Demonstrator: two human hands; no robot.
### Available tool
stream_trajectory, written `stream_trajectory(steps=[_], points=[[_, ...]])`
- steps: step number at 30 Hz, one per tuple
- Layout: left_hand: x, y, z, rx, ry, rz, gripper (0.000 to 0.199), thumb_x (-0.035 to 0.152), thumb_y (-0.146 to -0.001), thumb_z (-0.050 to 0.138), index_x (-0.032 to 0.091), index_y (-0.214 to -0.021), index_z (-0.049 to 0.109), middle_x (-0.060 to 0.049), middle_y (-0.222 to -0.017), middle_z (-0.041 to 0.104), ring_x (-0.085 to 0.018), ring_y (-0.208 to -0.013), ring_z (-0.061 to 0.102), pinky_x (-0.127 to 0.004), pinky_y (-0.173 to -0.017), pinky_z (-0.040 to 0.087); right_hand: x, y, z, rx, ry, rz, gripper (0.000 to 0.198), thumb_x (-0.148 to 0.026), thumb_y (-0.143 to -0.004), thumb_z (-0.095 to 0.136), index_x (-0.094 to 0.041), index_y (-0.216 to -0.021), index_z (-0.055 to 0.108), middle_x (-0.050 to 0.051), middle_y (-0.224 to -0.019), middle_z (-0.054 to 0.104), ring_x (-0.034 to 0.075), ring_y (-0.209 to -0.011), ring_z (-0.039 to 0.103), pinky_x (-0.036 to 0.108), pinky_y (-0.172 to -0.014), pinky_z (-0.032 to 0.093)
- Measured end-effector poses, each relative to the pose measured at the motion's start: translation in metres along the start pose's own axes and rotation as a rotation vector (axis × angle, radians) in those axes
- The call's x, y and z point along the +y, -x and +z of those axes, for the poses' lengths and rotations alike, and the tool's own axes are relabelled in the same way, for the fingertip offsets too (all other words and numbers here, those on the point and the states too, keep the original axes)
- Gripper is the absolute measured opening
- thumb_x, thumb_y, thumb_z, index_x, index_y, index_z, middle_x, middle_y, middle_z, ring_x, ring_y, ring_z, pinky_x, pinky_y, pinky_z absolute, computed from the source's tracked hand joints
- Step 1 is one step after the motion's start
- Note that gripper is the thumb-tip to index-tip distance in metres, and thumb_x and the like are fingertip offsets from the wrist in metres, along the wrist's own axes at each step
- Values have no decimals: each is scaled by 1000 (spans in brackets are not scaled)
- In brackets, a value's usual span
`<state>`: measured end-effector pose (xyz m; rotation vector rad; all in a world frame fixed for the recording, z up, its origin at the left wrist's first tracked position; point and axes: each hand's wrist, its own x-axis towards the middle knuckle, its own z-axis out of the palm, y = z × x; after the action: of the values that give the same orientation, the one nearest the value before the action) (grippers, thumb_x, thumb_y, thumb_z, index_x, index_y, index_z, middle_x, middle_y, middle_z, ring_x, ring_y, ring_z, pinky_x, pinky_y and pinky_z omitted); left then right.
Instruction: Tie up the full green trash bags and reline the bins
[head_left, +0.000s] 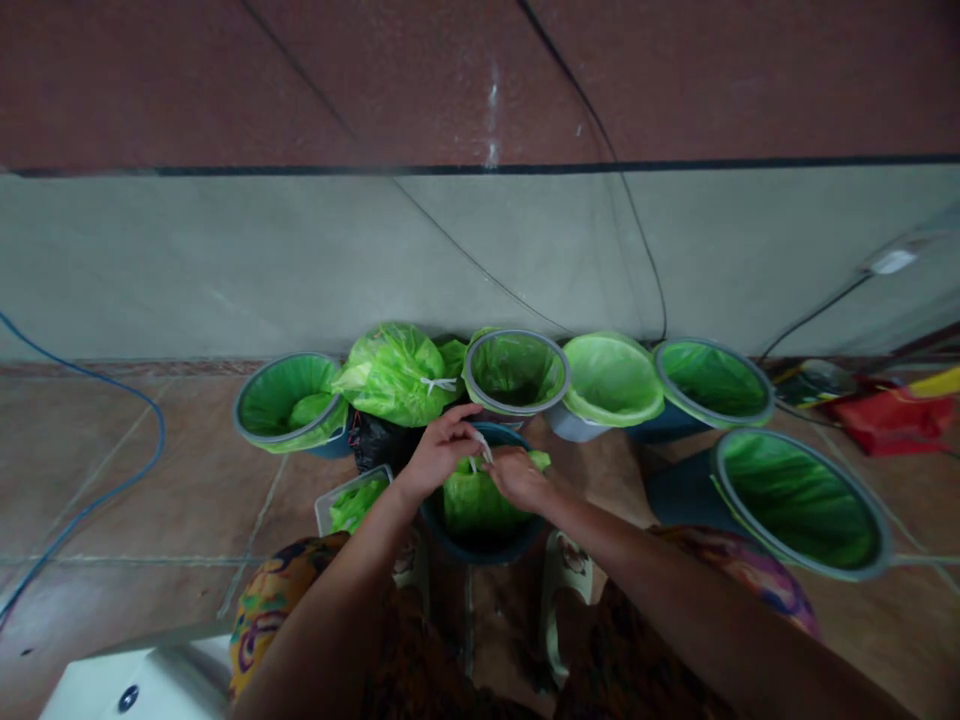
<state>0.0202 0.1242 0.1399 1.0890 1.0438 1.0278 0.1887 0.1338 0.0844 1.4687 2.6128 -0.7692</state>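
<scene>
A green plastic bag (476, 503) sits inside a dark blue bin (480, 548) between my feet. White drawstring (482, 445) rises from the bag's gathered top. My left hand (441, 455) has its fingertips pinched at the drawstring, with one finger stretched out above it. On the other side, my right hand (517, 478) is closed around the drawstring close to the bag; its fingertips are partly hidden. To the left lies a filled green bag (397, 375), its neck tied with a white string, on top of a black bag (381, 440).
Bins with green liners stand along the wall: a left one (247, 435), a middle one (517, 407), a pale-lined one (615, 385) and a right one (765, 410). A tilted bin (682, 490) is nearer. A small container (324, 512), blue cable (157, 450) and red object (889, 420) lie around.
</scene>
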Motion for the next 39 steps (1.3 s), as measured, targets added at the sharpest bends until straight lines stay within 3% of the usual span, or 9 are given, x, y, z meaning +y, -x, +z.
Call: stream_trajectory(steps=[6,8,10,13,19,22,28,34,39], points=[[15,2,-8,-15,109,31,45,16,-66,74,15,-111,73,2,-69,70,-10,-63,61,-24,-70,47,14,3,-12,-60,-148,78,42,-45,-102,40,-16,-104,71,12,-105,75,24,-103,69,35,-92,49],[15,2,-9,23,94,28,43,17,-67,74,15,-109,73,1,-71,71,-11,-65,62,-25,-71,48,15,5,-20,-20,-298,30,41,-47,-96,52,-17,-119,66,12,-118,72,26,-112,67,39,-98,49],[15,2,-9,49,69,31,41,18,-68,74,15,-109,72,1,-72,71,-11,-66,63,-26,-73,49,13,5,-27,55,-453,-46,58,-45,-86,68,-19,-136,55,14,-136,63,27,-126,59,44,-106,45],[14,1,-4,18,10,34,42,19,-70,75,16,-111,71,1,-73,71,-12,-69,65,-27,-75,51,3,2,-33,138,-627,-137,74,-40,-75,79,-21,-140,49,13,-142,58,28,-129,56,48,-109,42],[9,-2,12,-72,-34,37,39,20,-73,74,15,-112,69,1,-76,72,-12,-72,66,-25,-75,51,-24,-15,-12,202,-916,-221,25,-19,-87,60,-16,-112,63,5,-111,72,19,-104,66,33,-93,52],[12,-3,11,-33,28,57,36,21,-73,75,15,-108,70,2,-73,70,-11,-66,64,-25,-69,51,-24,-17,5,210,-724,-136,23,-21,-93,56,-15,-113,63,8,-114,71,20,-108,65,31,-95,50],[27,-1,-3,73,177,145,36,23,-70,78,18,-105,73,1,-75,71,-12,-69,65,-27,-72,52,0,-14,27,-21,-194,73,28,-34,-97,53,-11,-105,67,14,-106,72,23,-102,68,33,-93,49],[32,3,-3,24,248,137,31,20,-70,76,18,-101,74,1,-74,71,-10,-67,63,-25,-70,51,4,-17,20,61,-211,67,28,-37,-90,65,-15,-107,71,12,-114,69,24,-108,65,35,-98,48],[35,3,-4,-14,257,162,32,20,-73,77,17,-104,74,1,-76,71,-10,-68,64,-22,-68,49,-10,-16,1,315,-401,-72,58,-48,-74,79,-20,-123,65,11,-132,61,27,-126,55,43,-109,42]])
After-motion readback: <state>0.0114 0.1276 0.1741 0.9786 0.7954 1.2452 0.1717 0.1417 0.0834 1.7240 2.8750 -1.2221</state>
